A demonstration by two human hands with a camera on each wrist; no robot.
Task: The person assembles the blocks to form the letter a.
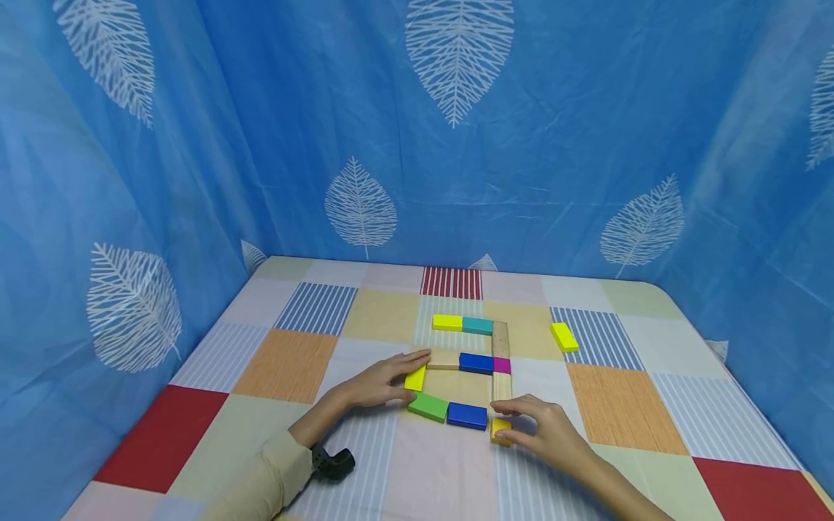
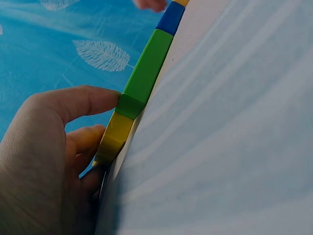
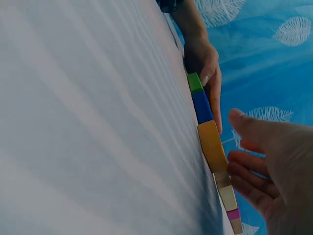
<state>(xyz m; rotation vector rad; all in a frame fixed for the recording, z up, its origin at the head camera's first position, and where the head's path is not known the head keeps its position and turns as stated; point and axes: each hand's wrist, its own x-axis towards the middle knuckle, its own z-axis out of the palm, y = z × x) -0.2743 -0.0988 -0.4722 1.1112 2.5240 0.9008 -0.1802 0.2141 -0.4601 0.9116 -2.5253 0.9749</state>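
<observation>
Flat coloured blocks lie end to end in an outline on the cloth. My left hand rests at its left side, the thumb at the end of a green block and the fingers by a plain wood block, spanning a yellow block. Right of the green one lies a blue block. My right hand is around an orange-yellow block at the lower right corner. Its thumb stands off the block in the right wrist view, while the other fingertips are close to the block's far end.
Farther up the outline are a second blue block, a magenta block, a teal block and more wood pieces. One loose yellow block lies to the right. Blue leaf-patterned curtains enclose the patchwork-covered table.
</observation>
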